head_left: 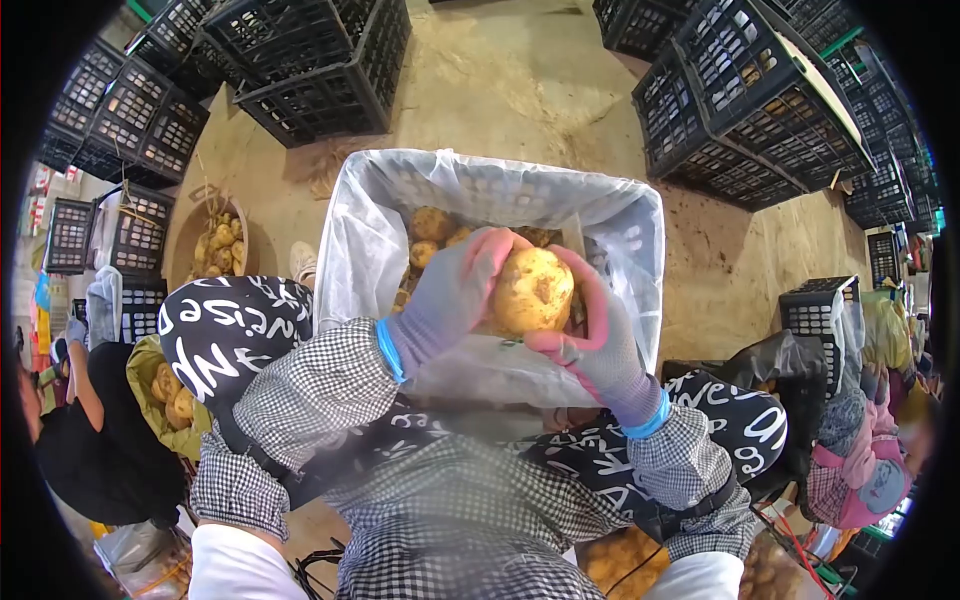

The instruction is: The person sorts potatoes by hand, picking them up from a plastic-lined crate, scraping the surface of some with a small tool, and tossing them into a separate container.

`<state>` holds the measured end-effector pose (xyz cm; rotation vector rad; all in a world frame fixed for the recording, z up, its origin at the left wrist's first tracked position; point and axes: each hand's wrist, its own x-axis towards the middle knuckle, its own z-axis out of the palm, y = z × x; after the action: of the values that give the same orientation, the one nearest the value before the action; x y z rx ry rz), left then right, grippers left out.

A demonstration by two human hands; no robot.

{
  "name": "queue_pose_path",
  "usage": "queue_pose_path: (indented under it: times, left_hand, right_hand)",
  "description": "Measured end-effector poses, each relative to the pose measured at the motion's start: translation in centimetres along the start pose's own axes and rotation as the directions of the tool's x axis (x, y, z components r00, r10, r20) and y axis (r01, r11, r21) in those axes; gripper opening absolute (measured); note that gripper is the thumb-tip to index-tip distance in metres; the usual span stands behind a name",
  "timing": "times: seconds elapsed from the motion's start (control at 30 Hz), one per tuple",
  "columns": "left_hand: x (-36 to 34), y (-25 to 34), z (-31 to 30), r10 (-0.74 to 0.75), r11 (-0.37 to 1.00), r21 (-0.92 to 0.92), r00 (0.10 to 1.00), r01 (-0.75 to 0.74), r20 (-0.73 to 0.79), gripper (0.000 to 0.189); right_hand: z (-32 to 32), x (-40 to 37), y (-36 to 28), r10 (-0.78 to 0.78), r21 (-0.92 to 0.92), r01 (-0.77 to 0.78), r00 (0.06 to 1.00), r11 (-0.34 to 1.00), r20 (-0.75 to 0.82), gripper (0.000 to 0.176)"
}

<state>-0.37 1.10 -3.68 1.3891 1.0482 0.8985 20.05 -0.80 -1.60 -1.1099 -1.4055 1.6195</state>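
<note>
A large yellow potato [535, 290] with a brownish mark on its face is held up between both hands. My left hand [455, 285], in a grey and pink glove, closes on the potato's left side. On its right side my right hand [605, 335], gloved alike, grips with thumb below and fingers above. Beneath the hands stands a crate lined with a white plastic sheet [375, 215]. Several potatoes [430, 228] lie inside it, partly hidden by my hands.
Stacked black crates [325, 85] stand at the upper left, more black crates [750, 100] at the upper right. A basket of small potatoes [218, 245] sits left of the lined crate. Co-workers are at both sides, one in black [110, 440], another in pink [860, 470].
</note>
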Motion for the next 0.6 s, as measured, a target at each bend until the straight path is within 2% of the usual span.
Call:
queue_pose_path:
  times: [0.07, 0.13, 0.17, 0.23, 0.37, 0.47, 0.53, 0.57, 0.6]
  left_hand:
    - [0.0, 0.3, 0.8, 0.004, 0.989, -0.145, 1.0, -0.006, -0.014, 0.033]
    - [-0.8, 1.9, 0.8, -0.028, 1.0, 0.007, 0.999, 0.028, 0.042, 0.043]
    - [-1.1, 2.7, 0.8, -0.046, 0.996, 0.082, 0.997, 0.041, 0.064, 0.049]
    - [-1.3, 3.5, 0.5, -0.082, 0.995, 0.065, 0.992, 0.076, 0.095, 0.05]
    - [-1.1, 2.1, 0.2, -0.146, 0.978, -0.145, 0.988, 0.153, 0.056, 0.059]
    - [-1.3, 1.4, -0.5, 0.075, 0.995, -0.069, 0.994, -0.069, 0.085, 0.062]
    - [-1.1, 1.5, 0.3, 0.11, 0.993, -0.043, 0.994, -0.111, -0.013, 0.049]
    - [-1.0, 1.6, 0.6, 0.13, 0.991, -0.029, 0.989, -0.132, -0.064, 0.045]
    - [-1.0, 2.1, 0.6, 0.076, 0.993, -0.09, 0.996, -0.08, -0.043, 0.044]
  right_hand:
    - [-0.1, -0.1, -0.2, 0.027, 0.14, -0.027, 1.0, 0.99, 0.0, 0.1]
    - [0.2, -0.2, -1.1, 0.066, 0.252, -0.074, 0.997, 0.965, 0.038, 0.101]
    - [0.3, -0.3, -1.4, 0.061, 0.205, -0.07, 0.997, 0.976, 0.049, 0.101]
    - [0.6, -0.4, -1.7, 0.055, 0.112, -0.063, 0.996, 0.992, 0.076, 0.1]
    - [0.0, -0.5, 0.0, -0.057, -0.152, 0.067, 0.996, 0.986, 0.068, 0.093]
    - [-0.2, -0.4, -0.9, -0.112, -0.312, 0.131, 0.991, 0.941, 0.076, 0.088]
    - [-0.4, -0.3, -1.6, -0.203, -0.479, 0.221, 0.975, 0.849, 0.089, 0.086]
    - [-0.4, -0.3, -1.8, -0.205, -0.479, 0.21, 0.977, 0.852, 0.063, 0.084]
    - [-0.2, -0.2, -2.0, -0.207, -0.478, 0.2, 0.978, 0.855, 0.039, 0.082]
